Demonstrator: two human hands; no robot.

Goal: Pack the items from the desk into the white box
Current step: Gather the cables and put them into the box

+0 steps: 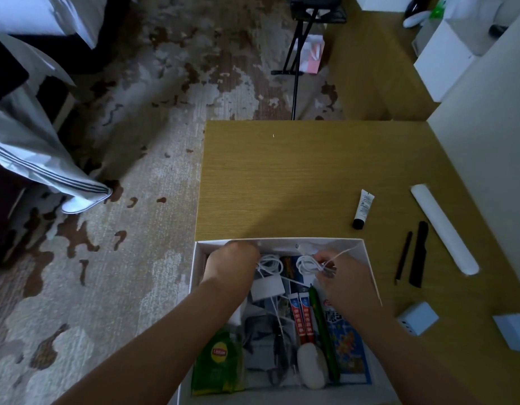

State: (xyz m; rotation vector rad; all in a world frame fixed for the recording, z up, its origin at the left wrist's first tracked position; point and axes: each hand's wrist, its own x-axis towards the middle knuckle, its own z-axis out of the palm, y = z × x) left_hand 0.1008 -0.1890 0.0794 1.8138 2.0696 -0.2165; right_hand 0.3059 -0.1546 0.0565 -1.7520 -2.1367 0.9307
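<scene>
a mottled rug (106,258) spreads left of the wooden desk (282,176). the white box (367,258) sits at the desk's near edge. inside it my left hand (232,264) is curled, and i cannot tell if it holds anything. my right hand (340,276) pinches a white cable coil (307,264).

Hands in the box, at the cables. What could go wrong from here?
1. The loose strand of the cable coil pinched by the right hand trails toward the white box rim; it may snag.
2. A second coil lies close, by the left hand; they could tangle.
3. The box looks crowded; the white roll on the desk may not fit flat.
</scene>
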